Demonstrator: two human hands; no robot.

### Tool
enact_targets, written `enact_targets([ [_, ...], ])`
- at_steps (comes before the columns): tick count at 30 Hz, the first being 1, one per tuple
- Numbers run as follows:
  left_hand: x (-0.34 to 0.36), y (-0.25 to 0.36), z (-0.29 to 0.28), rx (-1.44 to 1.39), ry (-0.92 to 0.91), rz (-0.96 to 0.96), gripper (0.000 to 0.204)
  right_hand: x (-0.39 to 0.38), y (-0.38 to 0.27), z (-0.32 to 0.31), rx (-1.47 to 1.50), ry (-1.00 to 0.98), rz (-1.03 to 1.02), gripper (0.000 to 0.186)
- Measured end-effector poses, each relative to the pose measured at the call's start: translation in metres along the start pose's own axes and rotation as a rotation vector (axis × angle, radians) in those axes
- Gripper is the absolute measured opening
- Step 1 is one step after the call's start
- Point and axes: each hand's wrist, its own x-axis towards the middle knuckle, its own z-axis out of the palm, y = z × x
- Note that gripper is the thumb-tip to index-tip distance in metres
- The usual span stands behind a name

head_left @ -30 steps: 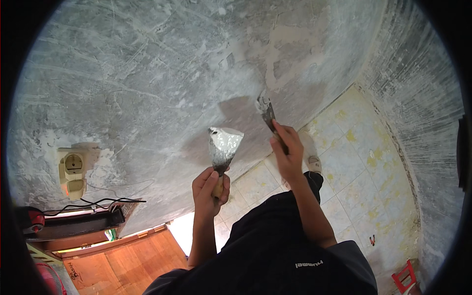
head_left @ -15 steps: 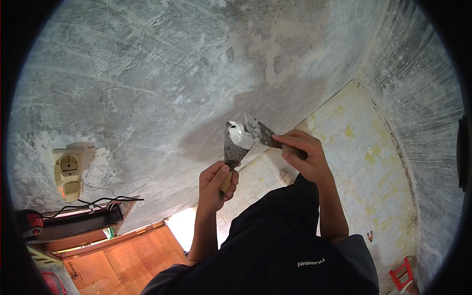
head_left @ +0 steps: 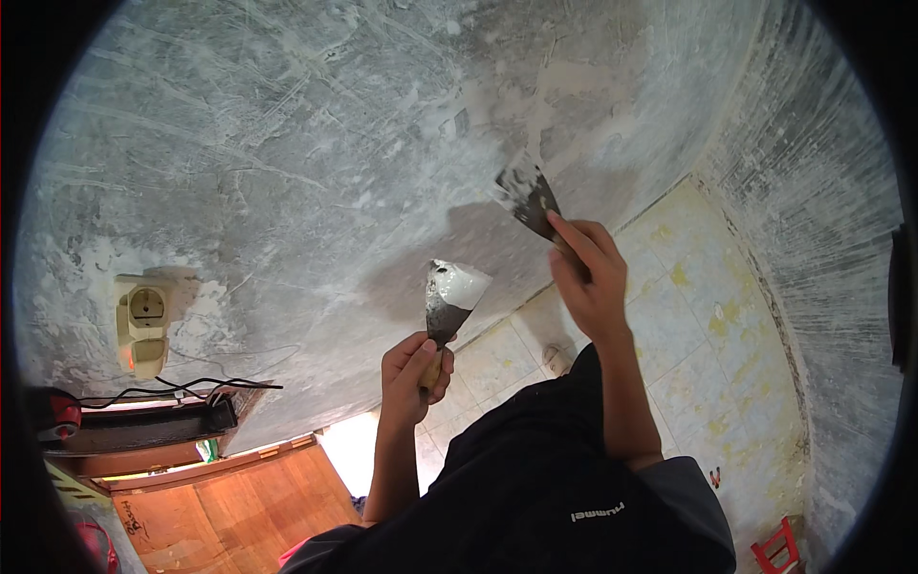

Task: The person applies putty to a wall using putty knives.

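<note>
My left hand [head_left: 413, 373] grips the wooden handle of a putty knife [head_left: 449, 298] whose blade points up and carries a lump of white filler. My right hand [head_left: 586, 277] holds a second putty knife [head_left: 528, 196], its smeared blade pressed flat against the grey plastered wall [head_left: 316, 153] just below a patch of pale filler. The two blades are apart, the right one higher and further right.
A cream wall socket [head_left: 142, 325] sits at the left, with black cables [head_left: 182, 387] running below it. Pale tiled floor [head_left: 708, 325] lies to the right, a wooden surface [head_left: 220, 497] at lower left, and a red object [head_left: 775, 555] near the bottom right.
Half a second ago the two blades were touching in front of me. My right hand has since lifted its knife up and right onto the wall; my left hand stayed put.
</note>
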Motion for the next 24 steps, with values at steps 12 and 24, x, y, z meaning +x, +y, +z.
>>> enact_targets([
  [12, -0.014, -0.001, -0.003, -0.028, 0.028, -0.011, 0.035, 0.036, 0.050, 0.125, -0.124, 0.273, -0.323, 0.044],
  [24, -0.013, -0.001, -0.002, -0.033, 0.011, -0.020, 0.034, 0.038, 0.049, 0.132, -0.031, 0.316, -0.343, 0.044],
])
